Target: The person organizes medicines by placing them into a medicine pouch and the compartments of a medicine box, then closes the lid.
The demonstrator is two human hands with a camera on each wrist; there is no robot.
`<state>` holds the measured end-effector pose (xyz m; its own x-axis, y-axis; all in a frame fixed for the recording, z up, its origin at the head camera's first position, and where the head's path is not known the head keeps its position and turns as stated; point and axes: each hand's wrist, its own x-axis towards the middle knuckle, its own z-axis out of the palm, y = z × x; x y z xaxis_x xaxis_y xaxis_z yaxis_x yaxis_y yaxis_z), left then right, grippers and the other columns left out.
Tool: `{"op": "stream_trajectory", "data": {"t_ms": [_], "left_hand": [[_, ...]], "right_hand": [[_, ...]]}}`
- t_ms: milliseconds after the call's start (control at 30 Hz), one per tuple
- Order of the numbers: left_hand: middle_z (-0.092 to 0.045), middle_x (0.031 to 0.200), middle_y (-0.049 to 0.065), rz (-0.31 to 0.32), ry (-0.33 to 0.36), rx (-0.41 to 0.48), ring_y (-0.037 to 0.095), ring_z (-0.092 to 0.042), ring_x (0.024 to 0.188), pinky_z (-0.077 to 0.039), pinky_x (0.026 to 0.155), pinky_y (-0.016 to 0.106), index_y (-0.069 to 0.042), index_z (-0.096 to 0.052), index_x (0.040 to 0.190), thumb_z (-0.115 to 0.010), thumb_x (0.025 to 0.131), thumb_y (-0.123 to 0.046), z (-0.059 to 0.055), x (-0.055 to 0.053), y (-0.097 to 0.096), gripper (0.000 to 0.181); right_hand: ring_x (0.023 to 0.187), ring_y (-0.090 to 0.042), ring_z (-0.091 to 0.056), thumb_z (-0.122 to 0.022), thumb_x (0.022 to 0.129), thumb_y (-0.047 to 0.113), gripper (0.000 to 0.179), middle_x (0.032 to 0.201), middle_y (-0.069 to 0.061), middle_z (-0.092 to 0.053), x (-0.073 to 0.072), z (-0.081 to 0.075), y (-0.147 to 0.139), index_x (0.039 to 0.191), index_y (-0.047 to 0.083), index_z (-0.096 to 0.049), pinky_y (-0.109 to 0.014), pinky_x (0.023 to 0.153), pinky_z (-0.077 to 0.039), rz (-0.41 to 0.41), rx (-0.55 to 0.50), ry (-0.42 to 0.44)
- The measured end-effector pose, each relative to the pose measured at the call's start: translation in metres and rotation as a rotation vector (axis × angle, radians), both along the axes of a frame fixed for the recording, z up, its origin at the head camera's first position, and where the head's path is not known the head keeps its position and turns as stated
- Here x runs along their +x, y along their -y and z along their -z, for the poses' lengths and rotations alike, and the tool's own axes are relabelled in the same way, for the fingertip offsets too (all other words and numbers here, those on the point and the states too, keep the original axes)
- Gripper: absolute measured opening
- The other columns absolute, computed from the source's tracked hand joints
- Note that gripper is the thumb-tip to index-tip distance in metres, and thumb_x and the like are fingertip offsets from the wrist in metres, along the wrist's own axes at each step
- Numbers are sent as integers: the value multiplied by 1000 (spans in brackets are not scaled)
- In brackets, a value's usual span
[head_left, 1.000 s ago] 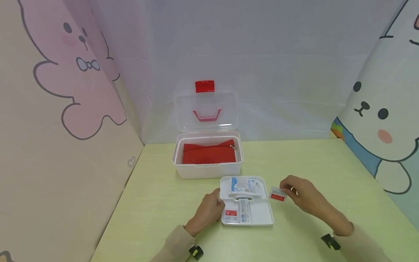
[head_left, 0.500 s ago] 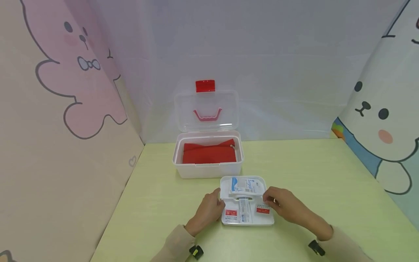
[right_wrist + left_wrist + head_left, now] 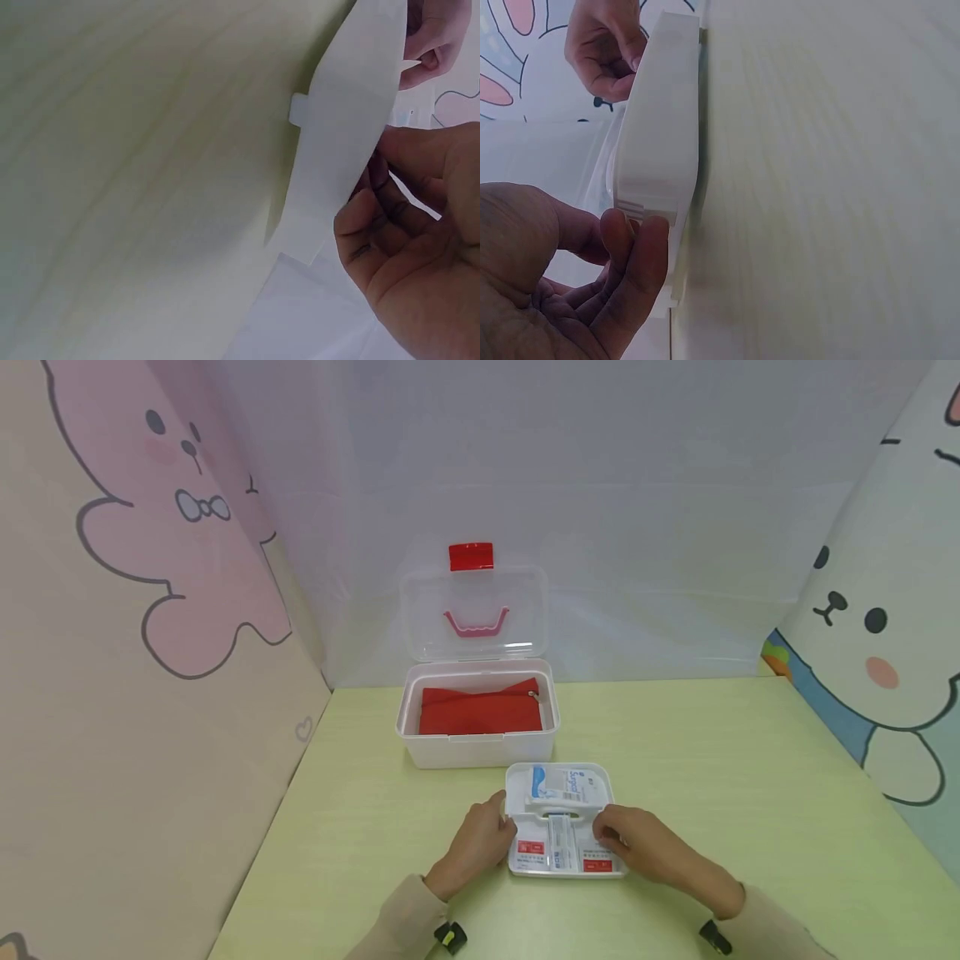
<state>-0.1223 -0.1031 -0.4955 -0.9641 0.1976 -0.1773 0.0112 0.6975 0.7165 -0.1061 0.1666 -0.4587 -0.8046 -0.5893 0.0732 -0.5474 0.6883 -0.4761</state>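
Observation:
A white plastic tray (image 3: 566,875) rests on the table in front of the box, its left edge pinched between the thumb and fingers of my left hand (image 3: 482,837). My right hand (image 3: 636,837) reaches over the tray's right side and pinches the upper end of a small white packet with a red band (image 3: 597,866) in the lower right. A matching red-banded packet (image 3: 531,847) lies lower left. Between them is a narrow printed sachet (image 3: 562,843). A blue-and-white packet (image 3: 566,783) fills the upper part. In the right wrist view, the tray wall (image 3: 349,112) hides my right fingertips.
Behind the tray stands a white box (image 3: 480,752) with a red zip pouch (image 3: 480,714) inside. Its clear lid (image 3: 474,593) is raised, with a pink handle and red latch. A pale cloth wall (image 3: 675,527) rises behind the table (image 3: 675,735).
My right hand has brought the red-banded packet leftward from beside the tray into it, then down to the lower right. My left hand has stayed on the tray's edge.

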Motion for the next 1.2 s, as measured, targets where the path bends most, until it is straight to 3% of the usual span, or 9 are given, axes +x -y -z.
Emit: {"op": "stream_trajectory", "data": {"t_ms": [300,600,700,833,933,1033,1200], "left_hand": [[-46,55,-2,3,-19,-7,9,-44,43,-35,41,23,6,-42,143,-56,95,-15,3,-1,0,54],[-48,56,-2,-1,-2,2,9,-47,44,-37,41,24,5,-41,144,-55,95,-16,4,-2,0,55],[-47,56,-2,-1,-3,0,9,-47,44,-37,42,24,5,-41,144,-55,95,-17,4,-2,0,55],[-47,56,-2,-2,-4,-2,9,-46,44,-36,42,23,5,-41,144,-55,96,-16,2,-2,0,55],[-48,57,-1,-3,-13,0,9,-47,44,-36,41,23,6,-44,142,-55,95,-16,1,-1,0,52],[-51,59,0,-8,-8,-4,10,-49,44,-38,41,24,6,-48,137,-56,95,-16,0,-1,0,48],[-54,64,1,-17,7,-19,10,-51,47,-39,43,23,5,-57,124,-56,95,-18,-2,-1,1,36]], "right_hand": [[74,2,-49,-73,84,10,9,81,11,-61,0,10,4,86,16,-67,-22,66,-49,49,112,-83],[77,-1,-54,-73,85,11,8,86,9,-65,2,6,2,91,13,-69,-26,69,-51,71,106,-52],[75,0,-54,-72,85,10,9,84,11,-65,4,3,2,93,13,-70,-24,67,-50,143,57,-66],[66,1,-48,-70,84,7,10,77,11,-62,5,1,0,94,10,-70,-19,59,-44,302,-23,-152],[60,-2,-46,-69,84,7,9,73,7,-62,3,2,-3,93,7,-69,-19,54,-40,414,-13,-172],[58,-5,-48,-67,86,13,11,72,3,-64,2,3,-5,95,5,-68,-21,52,-40,467,43,-80],[57,-8,-52,-66,89,19,17,71,0,-66,4,4,-5,96,3,-68,-24,52,-42,469,87,91]]}}
